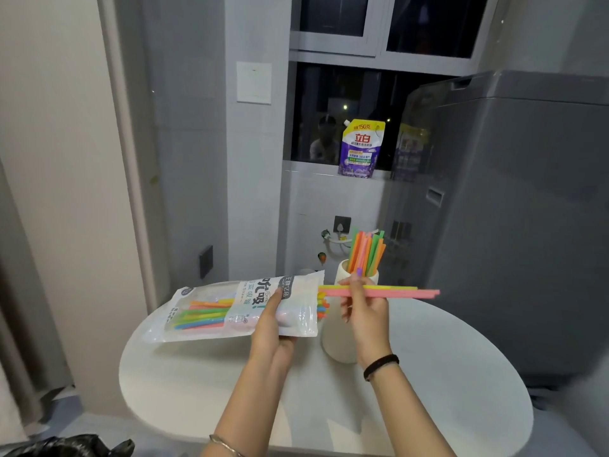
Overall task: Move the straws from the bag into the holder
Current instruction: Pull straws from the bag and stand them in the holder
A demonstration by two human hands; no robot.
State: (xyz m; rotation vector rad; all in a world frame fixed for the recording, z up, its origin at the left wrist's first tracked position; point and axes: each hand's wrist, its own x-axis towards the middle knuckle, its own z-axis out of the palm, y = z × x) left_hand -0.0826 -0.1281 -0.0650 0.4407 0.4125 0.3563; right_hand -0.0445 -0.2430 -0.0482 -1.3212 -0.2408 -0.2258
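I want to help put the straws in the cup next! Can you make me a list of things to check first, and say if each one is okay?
1. Right hand has a firm pinch on the pulled-out straws: ok, a pink and a yellow one are held level.
2. Those straws are fully out of the straw bag: cannot tell, their ends sit right at the bag mouth.
3. Left hand steadies the bag: ok, held off the round white table.
4. White holder stands upright: ok.
5. Holder has room: ok, the straws in the holder lean to one side.
6. Remaining straws staying in the bag: not ok, several ends poke from the mouth.
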